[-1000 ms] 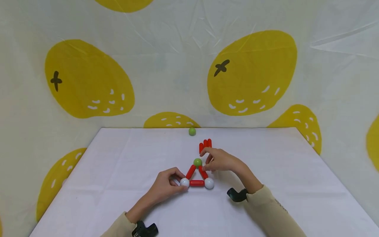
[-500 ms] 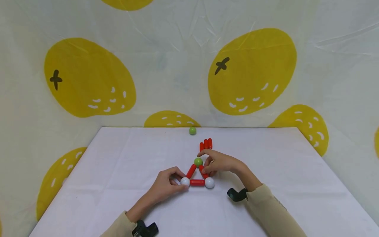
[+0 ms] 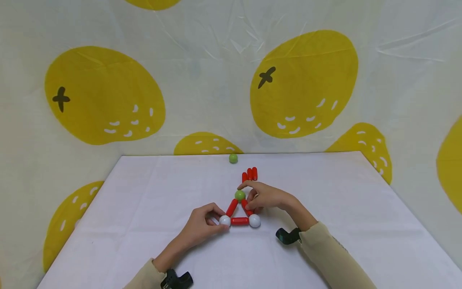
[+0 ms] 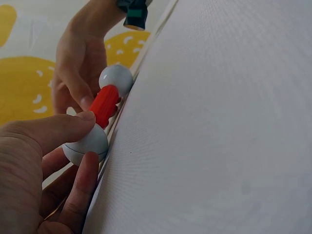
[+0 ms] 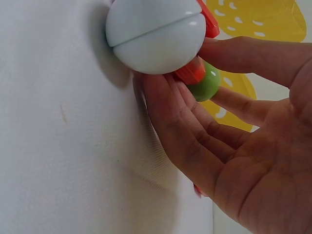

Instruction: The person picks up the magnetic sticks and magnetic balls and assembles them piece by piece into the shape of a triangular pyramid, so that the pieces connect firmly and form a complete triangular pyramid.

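Observation:
On the white table lies a triangle of magnetic balls and rods. Its far corner is a green ball [image 3: 240, 195]; the near corners are a left white ball [image 3: 224, 220] and a right white ball [image 3: 254, 220]. Red rods form the left side [image 3: 232, 207], the near side [image 3: 240, 221] and the right side [image 3: 244, 204]. My left hand [image 3: 202, 220] pinches the left white ball [image 4: 87, 145] between thumb and fingers. My right hand [image 3: 268, 196] grips the right-side red rod [image 5: 191, 72] with thumb and fingers, its index fingertip at the green ball [image 5: 207, 84].
Behind the right hand, several loose red rods [image 3: 250, 174] lie side by side. Another green ball [image 3: 233, 158] sits near the table's back edge. A lemon-patterned cloth [image 3: 209, 92] hangs behind the table [image 3: 162, 184].
My right index finger has moved left to the green ball, and the right thumb has settled on the right-side rod. The left hand keeps its hold on the white ball.

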Action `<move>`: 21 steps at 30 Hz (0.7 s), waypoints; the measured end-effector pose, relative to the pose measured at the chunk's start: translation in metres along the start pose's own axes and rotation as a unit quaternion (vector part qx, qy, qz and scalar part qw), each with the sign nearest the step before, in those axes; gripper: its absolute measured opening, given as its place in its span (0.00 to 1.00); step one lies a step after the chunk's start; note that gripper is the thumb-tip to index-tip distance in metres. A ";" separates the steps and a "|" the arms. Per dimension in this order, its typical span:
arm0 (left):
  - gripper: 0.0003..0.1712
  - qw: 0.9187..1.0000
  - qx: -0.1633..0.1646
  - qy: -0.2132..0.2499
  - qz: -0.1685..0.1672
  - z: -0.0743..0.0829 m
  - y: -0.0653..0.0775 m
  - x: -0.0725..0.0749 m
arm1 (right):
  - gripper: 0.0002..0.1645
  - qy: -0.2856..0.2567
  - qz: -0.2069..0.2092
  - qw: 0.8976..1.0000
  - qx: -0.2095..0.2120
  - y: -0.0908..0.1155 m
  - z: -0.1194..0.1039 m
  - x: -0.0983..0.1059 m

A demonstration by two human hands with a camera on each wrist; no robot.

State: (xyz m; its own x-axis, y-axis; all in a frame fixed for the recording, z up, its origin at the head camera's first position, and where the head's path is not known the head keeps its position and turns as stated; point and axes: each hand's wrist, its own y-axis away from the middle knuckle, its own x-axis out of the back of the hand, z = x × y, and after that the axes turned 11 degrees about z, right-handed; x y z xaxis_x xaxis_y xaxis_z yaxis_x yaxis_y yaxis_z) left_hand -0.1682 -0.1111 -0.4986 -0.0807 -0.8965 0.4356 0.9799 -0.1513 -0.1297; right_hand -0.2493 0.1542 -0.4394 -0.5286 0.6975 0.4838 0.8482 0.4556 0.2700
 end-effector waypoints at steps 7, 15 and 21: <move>0.16 1.000 0.007 -0.004 -0.004 0.004 -0.002 0.002 | 0.34 -0.006 0.000 1.000 -0.003 -0.001 -0.005 0.002; 0.16 1.000 0.012 -0.003 -0.004 0.007 -0.003 0.002 | 0.35 -0.002 0.000 1.000 -0.001 -0.002 -0.006 0.004; 0.16 1.000 0.019 -0.005 -0.001 0.008 -0.004 0.002 | 0.35 -0.006 -0.001 1.000 -0.001 -0.003 -0.005 0.006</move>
State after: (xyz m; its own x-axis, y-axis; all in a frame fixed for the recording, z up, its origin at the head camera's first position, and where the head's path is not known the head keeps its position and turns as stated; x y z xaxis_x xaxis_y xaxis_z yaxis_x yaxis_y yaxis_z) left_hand -0.1711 -0.1092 -0.4896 -0.0814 -0.8917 0.4452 0.9860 -0.1372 -0.0946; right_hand -0.2551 0.1539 -0.4332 -0.5302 0.7032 0.4737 0.8475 0.4552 0.2729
